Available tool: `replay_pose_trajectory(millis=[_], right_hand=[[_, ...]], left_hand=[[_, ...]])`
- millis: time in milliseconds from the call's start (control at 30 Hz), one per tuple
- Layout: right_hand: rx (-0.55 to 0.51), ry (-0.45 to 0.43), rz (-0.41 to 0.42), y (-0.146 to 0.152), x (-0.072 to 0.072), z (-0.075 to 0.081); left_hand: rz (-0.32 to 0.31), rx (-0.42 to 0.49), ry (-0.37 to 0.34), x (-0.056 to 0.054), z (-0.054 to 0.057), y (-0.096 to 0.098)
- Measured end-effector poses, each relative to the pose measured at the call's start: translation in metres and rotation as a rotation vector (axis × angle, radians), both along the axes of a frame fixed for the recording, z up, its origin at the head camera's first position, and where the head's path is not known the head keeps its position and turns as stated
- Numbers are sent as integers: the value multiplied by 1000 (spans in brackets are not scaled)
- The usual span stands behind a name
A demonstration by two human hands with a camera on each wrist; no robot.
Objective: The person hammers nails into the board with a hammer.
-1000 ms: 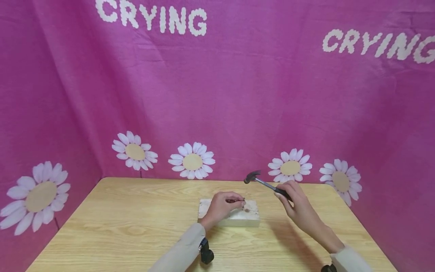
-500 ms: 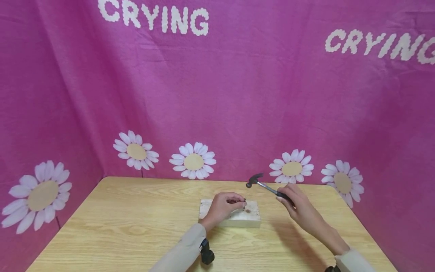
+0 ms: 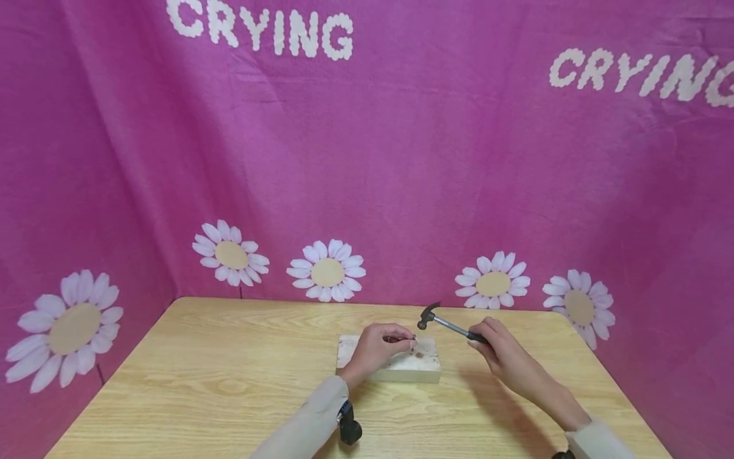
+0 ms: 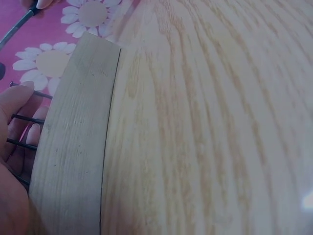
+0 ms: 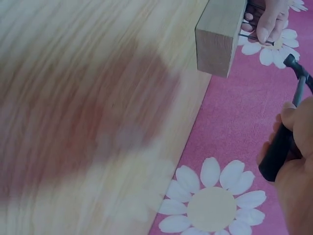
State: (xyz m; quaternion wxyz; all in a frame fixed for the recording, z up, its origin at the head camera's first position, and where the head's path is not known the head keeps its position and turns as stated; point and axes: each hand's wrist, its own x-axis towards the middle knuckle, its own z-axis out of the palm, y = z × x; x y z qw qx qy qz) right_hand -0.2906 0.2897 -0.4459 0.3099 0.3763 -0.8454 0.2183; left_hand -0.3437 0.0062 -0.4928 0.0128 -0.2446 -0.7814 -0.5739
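A pale wooden block [image 3: 427, 366] lies on the table, with dark specks and a brown spot on its top. Over it, my left hand [image 3: 374, 352] pinches a nail [image 5: 252, 37] between thumb and fingers near the block's right end. Several other dark nails [image 4: 29, 119] stand up from the block in a row, partly hidden behind that hand. My right hand [image 3: 510, 357] grips a claw hammer [image 3: 450, 325] by its black handle, to the right of the block. The hammer's dark head [image 3: 427, 316] hangs in the air just above and beyond the pinched nail.
The wood-grain table [image 3: 218, 370] ends at a pink cloth [image 3: 401, 159] printed with white daisies and lettering. That cloth stands behind the table and along both sides. A black wrist camera [image 3: 348, 426] sits on the left sleeve.
The hammer head has come down and slightly right, closer to the block, as the right hand tilts it. The left hand keeps its pinch on the nail at the same spot.
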Motion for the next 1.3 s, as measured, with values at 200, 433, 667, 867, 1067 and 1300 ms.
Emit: replay_pose_trajectory(millis=[200,433,667,867,1067,1300], right_hand=[[-49,-97,-65,-5,5,1],[-72,-155,-99,-9,7,-2],[-86,-197,-176,-9,7,-6],[-79,-303,-312,-9,6,-9],[-59,-338,-345,-13,5,-16],[-33,-394,-403,-15,5,-24]], left_hand=[[-20,3,-9,-2,0,-2],[-51,16,-23,-1,2,-5],[-36,45,-42,3,8,-8],[-18,52,-41,5,10,-17],[13,58,-24,4,10,-31],[18,49,-11,6,11,-52]])
